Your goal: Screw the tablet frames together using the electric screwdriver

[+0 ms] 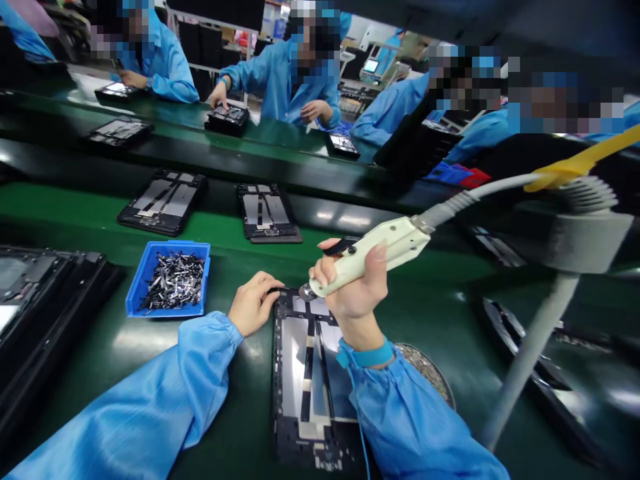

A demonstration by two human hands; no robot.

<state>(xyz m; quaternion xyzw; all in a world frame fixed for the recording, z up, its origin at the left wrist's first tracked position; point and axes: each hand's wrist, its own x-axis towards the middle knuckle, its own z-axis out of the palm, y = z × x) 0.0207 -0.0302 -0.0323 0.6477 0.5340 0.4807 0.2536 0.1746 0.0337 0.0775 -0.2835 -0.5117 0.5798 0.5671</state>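
the right hand clenches a white electric screwdriver, its tip at a corner of a black screen frame on the green surface; the left hand's fingers curl at the frame's edge, whether grasping anything i cannot tell. a slipping tip could scratch the frame, and a knock could spill loose screws from the blue bin
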